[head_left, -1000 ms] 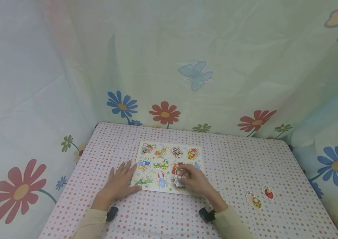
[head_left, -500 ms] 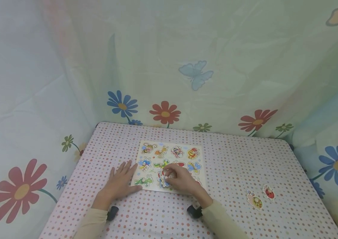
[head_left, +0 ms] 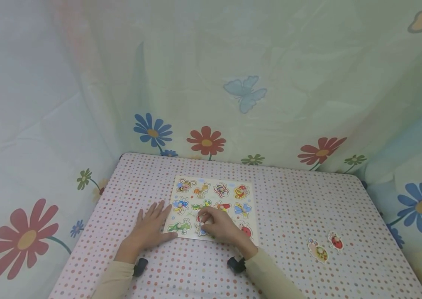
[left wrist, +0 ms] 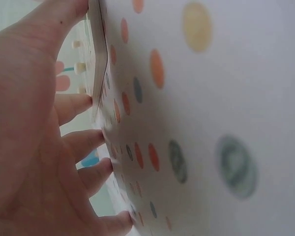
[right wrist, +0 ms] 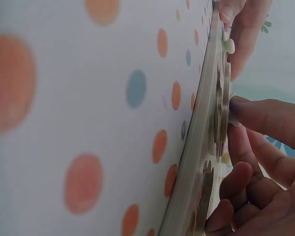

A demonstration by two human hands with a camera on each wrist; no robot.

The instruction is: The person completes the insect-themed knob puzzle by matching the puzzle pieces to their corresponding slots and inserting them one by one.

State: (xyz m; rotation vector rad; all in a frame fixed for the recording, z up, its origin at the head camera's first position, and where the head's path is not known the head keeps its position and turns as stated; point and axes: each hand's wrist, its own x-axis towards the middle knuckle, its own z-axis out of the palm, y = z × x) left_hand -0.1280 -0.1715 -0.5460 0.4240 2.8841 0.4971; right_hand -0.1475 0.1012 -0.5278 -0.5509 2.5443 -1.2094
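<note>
A knobbed insect puzzle board [head_left: 211, 181] lies on the table. My left hand [head_left: 148, 228] rests with fingers spread at its left edge, the thumb at the front corner. The right hand [head_left: 221, 226] is over the board's front row, where thumb and fingertips pinch the knob of a blue-and-red insect puzzle piece [head_left: 200, 229]. In the right wrist view the piece [right wrist: 224, 113] is close against the board, partly covered by the fingers. A green grasshopper piece [head_left: 179, 226] sits left of it, and a red ladybug picture [head_left: 246, 229] shows right of the hand.
A snail piece [head_left: 318, 251] and a ladybug piece [head_left: 335, 242] lie apart on the dotted tablecloth [head_left: 293, 199] to the right. Behind the table hangs a flowered curtain [head_left: 181, 83]. More knobbed insect pieces fill the board's back rows.
My right hand has moved left along the board's front row with the puzzle piece, then shifted slightly and settled lower. The left hand has stayed in place.
</note>
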